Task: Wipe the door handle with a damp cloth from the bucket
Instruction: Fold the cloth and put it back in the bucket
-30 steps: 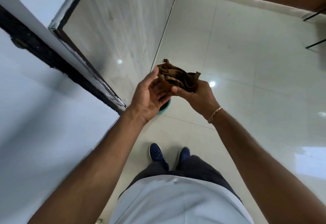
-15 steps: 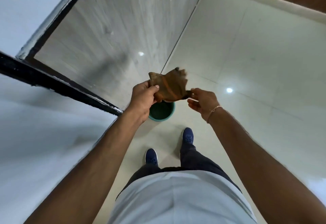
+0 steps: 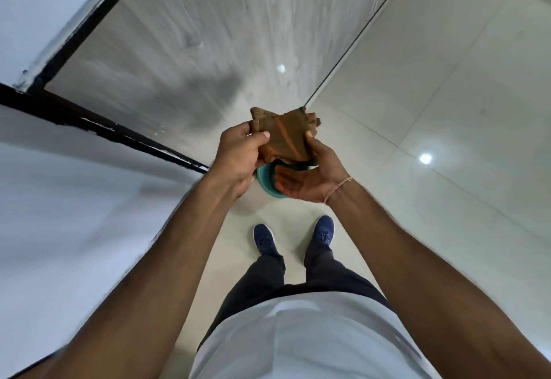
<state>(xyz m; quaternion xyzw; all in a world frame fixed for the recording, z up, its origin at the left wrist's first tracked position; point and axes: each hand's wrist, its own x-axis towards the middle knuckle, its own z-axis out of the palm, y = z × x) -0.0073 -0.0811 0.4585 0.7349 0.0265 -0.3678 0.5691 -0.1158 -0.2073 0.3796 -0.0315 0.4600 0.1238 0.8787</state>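
A brown cloth [image 3: 283, 137] is held flat between both hands at chest height. My left hand [image 3: 238, 158] pinches its left edge with thumb on top. My right hand [image 3: 310, 175] grips the cloth's right side, palm turned up beneath it. Directly below the hands a teal bucket [image 3: 267, 180] stands on the floor, mostly hidden by them. No door handle is in view.
A white door or panel [image 3: 74, 214] with a black edge [image 3: 98, 128] fills the left side. Glossy pale floor tiles [image 3: 447, 110] spread to the right. My blue shoes [image 3: 264, 240] stand just behind the bucket.
The cloth was bunched in my right hand, then passed to my left. Now both hands hold it spread flatter. The view has tilted down and my feet have come level.
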